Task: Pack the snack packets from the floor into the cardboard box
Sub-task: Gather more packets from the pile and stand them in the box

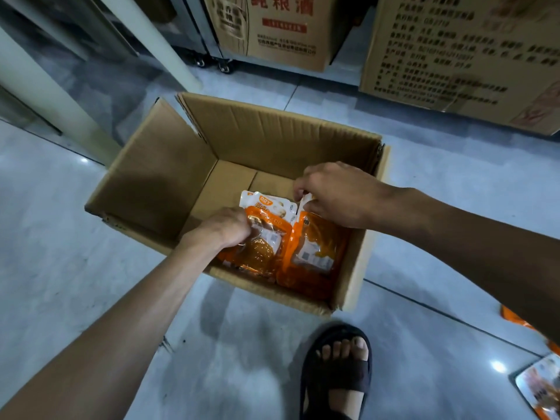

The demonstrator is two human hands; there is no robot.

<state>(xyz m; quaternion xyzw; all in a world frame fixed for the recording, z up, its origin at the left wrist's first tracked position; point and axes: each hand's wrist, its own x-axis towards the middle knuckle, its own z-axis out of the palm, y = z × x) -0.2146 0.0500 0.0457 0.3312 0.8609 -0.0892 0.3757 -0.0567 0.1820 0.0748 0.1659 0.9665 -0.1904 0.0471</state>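
An open brown cardboard box sits on the grey tiled floor at the centre of the frame. Inside it, against the near wall, lie orange plastic snack packets. The left hand has its grip closed on the left packet; the right hand pinches the right packet's white top edge. More orange packets lie at lower right, beside a black-sandalled foot.

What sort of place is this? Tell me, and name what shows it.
Probably a storeroom or shop back room. Large printed cartons stand on the tiled floor, a wheeled metal rack sits behind, and an open cardboard box is being filled with snack packets.
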